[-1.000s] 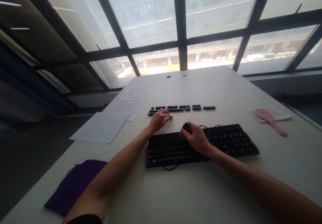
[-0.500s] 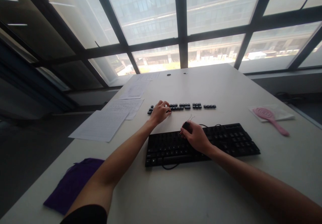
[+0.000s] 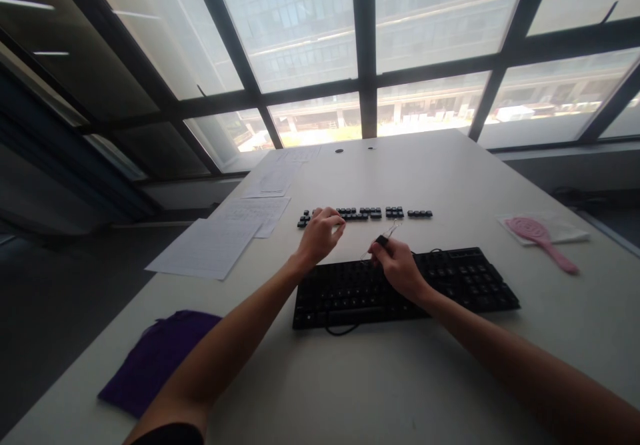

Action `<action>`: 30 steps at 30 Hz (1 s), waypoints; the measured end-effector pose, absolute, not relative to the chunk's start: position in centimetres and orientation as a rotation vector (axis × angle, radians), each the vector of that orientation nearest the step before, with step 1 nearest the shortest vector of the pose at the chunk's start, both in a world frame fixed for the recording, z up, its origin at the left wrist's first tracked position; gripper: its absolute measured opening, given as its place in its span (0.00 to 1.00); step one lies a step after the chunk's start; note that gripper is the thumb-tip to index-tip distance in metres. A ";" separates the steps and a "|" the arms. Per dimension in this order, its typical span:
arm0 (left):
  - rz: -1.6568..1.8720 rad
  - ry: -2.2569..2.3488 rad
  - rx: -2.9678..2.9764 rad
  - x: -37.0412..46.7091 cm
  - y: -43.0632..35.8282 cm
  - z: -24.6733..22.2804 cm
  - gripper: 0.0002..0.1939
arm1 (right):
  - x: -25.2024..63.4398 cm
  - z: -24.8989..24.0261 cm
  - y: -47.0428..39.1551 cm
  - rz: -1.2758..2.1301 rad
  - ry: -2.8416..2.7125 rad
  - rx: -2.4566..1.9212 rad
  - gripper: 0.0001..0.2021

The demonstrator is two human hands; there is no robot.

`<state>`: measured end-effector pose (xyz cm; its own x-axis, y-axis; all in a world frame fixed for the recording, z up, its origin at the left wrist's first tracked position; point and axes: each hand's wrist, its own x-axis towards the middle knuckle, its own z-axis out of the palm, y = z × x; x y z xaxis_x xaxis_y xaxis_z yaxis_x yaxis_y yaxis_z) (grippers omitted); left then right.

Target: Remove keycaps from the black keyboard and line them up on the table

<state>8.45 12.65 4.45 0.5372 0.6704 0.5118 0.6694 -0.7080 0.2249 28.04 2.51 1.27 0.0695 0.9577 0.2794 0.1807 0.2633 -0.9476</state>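
My right hand [image 3: 400, 266] is closed round a keycap puller [image 3: 382, 239] with a black grip and thin wire loops. It holds the puller over the upper edge of a black keyboard [image 3: 340, 296], whose far middle part lies beneath the hand. My left hand [image 3: 321, 235] is bent, with thumb and forefinger close together, just in front of a row of loose black keycaps [image 3: 371, 213]. Whatever may be between those fingertips is too small to make out. The left hand hides some of the keycaps.
Sheets of paper [image 3: 205, 248] lie on the left of the white table [image 3: 380, 392]. A purple cloth pouch [image 3: 155, 358] is beside my left forearm. At the right, a pink hairbrush [image 3: 537, 232] rests partly on a clear plastic bag [image 3: 575, 235]. Windows stand behind the table.
My left hand has drawn back a little from the keycaps, nearer the keyboard. The right hand has shifted slightly right, and the puller is now tilted, with more wire showing.
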 end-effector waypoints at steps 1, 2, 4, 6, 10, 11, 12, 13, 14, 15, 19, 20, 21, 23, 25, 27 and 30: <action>0.905 1.186 2.717 8.7 11.3 4.5 0.07 | 28.2 1.5 2.6 0.846 -1.414 -1.157 0.12; 0.881 1.171 2.681 9.0 10.0 4.5 0.07 | 28.4 1.8 2.6 0.837 -1.462 -1.145 0.11; 0.840 1.142 2.598 9.6 7.5 4.2 0.07 | 28.8 2.4 2.7 0.831 -1.577 -1.122 0.10; 0.821 1.120 2.533 10.0 5.6 3.6 0.07 | 29.3 2.6 2.6 0.828 -1.674 -1.130 0.10; 0.804 1.093 2.482 10.5 3.8 2.3 0.08 | 30.0 2.4 2.2 0.818 -1.789 -1.179 0.10; 0.805 1.092 2.478 10.5 3.7 2.0 0.08 | 30.1 2.2 2.1 0.820 -1.804 -1.187 0.10; 0.806 1.091 2.475 10.5 3.6 1.8 0.07 | 30.0 2.1 2.0 0.821 -1.820 -1.190 0.10; 0.807 1.091 2.472 10.5 3.6 1.6 0.07 | 30.0 2.1 1.9 0.813 -1.833 -1.188 0.10; 0.808 1.090 2.469 10.5 3.6 1.4 0.07 | 29.9 2.1 1.8 0.800 -1.853 -1.179 0.10; 0.808 1.089 2.465 10.5 3.6 1.3 0.07 | 29.7 2.2 1.6 0.783 -1.880 -1.162 0.10; 0.810 1.085 2.458 10.5 3.6 1.1 0.06 | 29.3 2.4 0.9 0.723 -2.021 -1.086 0.10; 0.814 1.084 2.461 10.5 3.6 1.1 0.07 | 29.2 2.3 0.7 0.700 -2.047 -1.083 0.10; 0.818 1.081 2.463 10.5 3.5 1.2 0.07 | 29.2 2.3 0.5 0.669 -2.068 -1.083 0.10; 0.811 1.060 2.470 10.5 3.4 1.3 0.09 | 29.3 2.0 0.1 0.597 -2.095 -1.085 0.08; 0.776 1.009 2.487 10.4 3.1 1.6 0.11 | 29.3 1.6 0.0 0.545 -2.072 -1.102 0.07; 0.720 0.954 2.511 10.4 2.9 1.9 0.10 | 29.4 1.1 0.0 0.550 -1.994 -1.142 0.06; 0.654 0.942 2.512 10.5 2.8 1.9 0.07 | 29.5 0.7 0.2 0.643 -1.844 -1.196 0.06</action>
<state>10.52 2.83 1.92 0.6675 0.6864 0.2886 0.5105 -0.7040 0.4938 29.47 0.23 0.66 -0.2064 0.9087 0.3629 0.4862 0.4171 -0.7679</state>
